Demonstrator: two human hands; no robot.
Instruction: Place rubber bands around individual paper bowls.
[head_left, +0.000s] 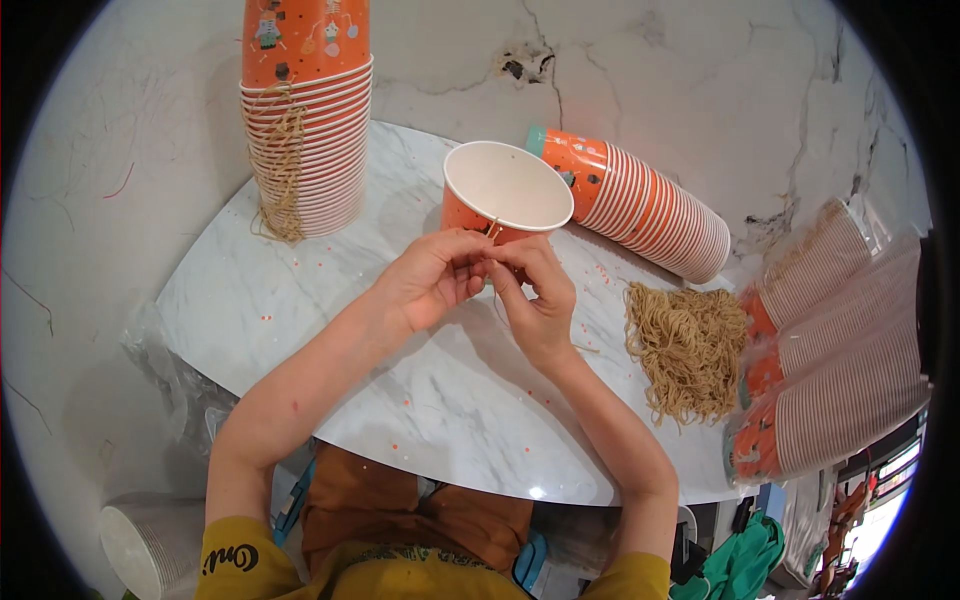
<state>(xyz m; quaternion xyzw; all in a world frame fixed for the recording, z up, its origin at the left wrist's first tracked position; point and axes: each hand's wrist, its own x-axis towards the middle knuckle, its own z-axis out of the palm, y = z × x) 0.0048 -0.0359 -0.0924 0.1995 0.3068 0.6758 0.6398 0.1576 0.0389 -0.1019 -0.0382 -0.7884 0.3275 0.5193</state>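
An orange paper bucket (458,214) with a white rim and white inside stands on the table in front of me. A short tan string (494,228) loops over its near side, just below the rim. My left hand (440,275) is closed, its fingertips pinching at the string against the bucket. Beside it, my right hand (540,290) pinches at the same spot with thumb and forefinger, the fingertips of both hands meeting. The exact ends of the string are hidden by my fingers. A thin strand hangs below them.
A tall stack of orange buckets (325,150) with tan strings draped on it rises at the far left. Another stack (645,200) lies on its side behind right. A pile of tan strings (688,350) lies right, beside bagged bucket stacks (845,395). The marble-patterned table (290,330) curves toward me.
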